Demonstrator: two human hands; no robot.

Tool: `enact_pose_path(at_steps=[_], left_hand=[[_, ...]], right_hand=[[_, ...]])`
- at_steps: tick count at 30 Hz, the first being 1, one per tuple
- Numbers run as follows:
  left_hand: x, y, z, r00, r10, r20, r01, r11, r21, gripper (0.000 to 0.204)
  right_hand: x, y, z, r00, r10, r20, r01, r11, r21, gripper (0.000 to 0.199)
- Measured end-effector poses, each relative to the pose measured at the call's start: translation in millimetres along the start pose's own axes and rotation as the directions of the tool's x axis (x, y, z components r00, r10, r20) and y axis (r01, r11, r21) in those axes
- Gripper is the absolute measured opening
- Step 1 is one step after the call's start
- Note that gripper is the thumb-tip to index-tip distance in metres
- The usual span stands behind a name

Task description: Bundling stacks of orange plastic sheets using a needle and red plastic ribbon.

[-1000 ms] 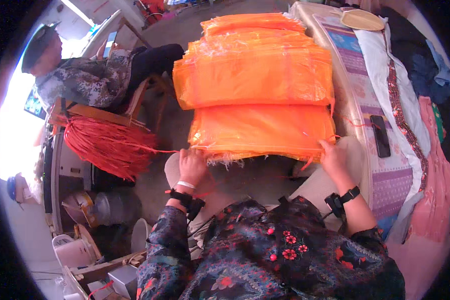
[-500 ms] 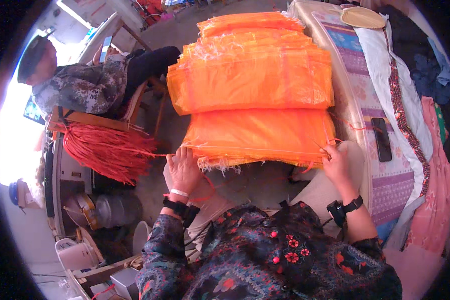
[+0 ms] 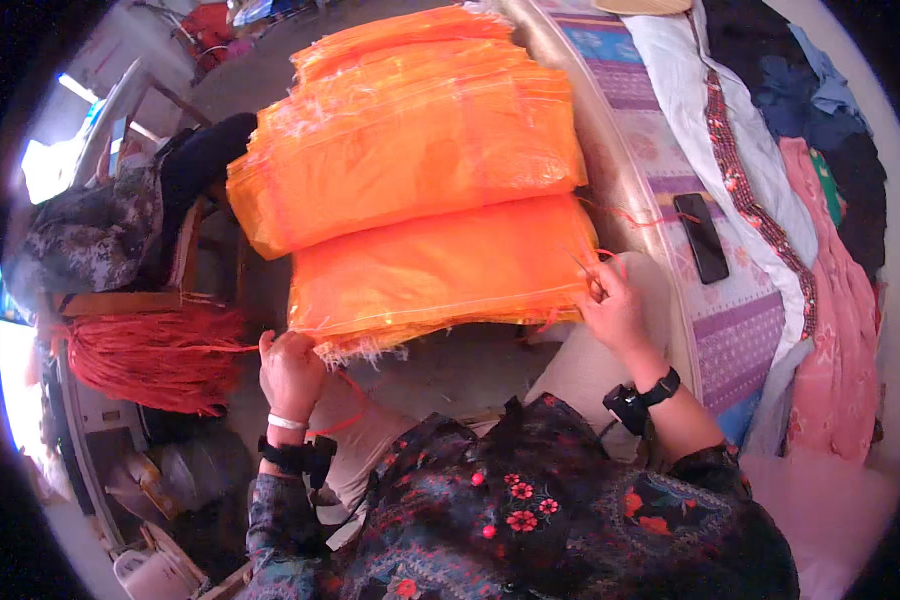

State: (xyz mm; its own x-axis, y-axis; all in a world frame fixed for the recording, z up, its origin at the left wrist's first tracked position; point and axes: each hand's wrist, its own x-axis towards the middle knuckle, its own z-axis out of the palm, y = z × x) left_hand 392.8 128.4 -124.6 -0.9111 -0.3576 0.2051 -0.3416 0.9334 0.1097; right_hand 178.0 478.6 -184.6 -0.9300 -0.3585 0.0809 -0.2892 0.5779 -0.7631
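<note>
A stack of orange woven mesh bags (image 3: pixel 420 270) lies in front of me, folded in layers, its near edge frayed with white threads. At its near left corner my left hand (image 3: pixel 292 375) is closed, pinching a red strand (image 3: pixel 232 348) that leads from a thick red bundle of strands (image 3: pixel 155 360). A loose red end hangs below that wrist. At the near right corner my right hand (image 3: pixel 615 308) is closed around a slim pointed tool (image 3: pixel 578 260), its tip over the bags. Fingers hide the tool's handle, so its exact kind is unclear.
A bed with a patterned sheet (image 3: pixel 735 345) runs along the right, holding a black phone (image 3: pixel 702 238), a beaded strip (image 3: pixel 735 165) and pink cloth (image 3: pixel 835 330). Another person in a camouflage jacket (image 3: pixel 95 235) sits at the left by a wooden chair (image 3: pixel 120 303).
The view has swung right, so the stack and both hands sit farther left in the picture. My left hand has shifted slightly off the bags' corner; both hands stay closed.
</note>
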Motion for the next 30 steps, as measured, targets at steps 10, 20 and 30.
enact_pose_path(at_steps=[10,20,30], left_hand=[[85,190,35,0.89,0.434,-0.143,-0.452,0.789,-0.416,0.018],[80,187,83,0.961,-0.147,0.232,0.267,0.302,-0.915,0.013],[72,198,84,0.89,-0.265,0.371,0.329,-0.191,-0.925,0.018]], right_hand=[[13,-4,-7,0.98,-0.182,-0.078,0.192,0.97,0.151,0.009],[19,-33,13,0.967,-0.149,0.205,0.067,0.93,0.36,0.013],[18,-11,17,0.905,-0.186,0.383,0.016,0.914,0.406,0.024]])
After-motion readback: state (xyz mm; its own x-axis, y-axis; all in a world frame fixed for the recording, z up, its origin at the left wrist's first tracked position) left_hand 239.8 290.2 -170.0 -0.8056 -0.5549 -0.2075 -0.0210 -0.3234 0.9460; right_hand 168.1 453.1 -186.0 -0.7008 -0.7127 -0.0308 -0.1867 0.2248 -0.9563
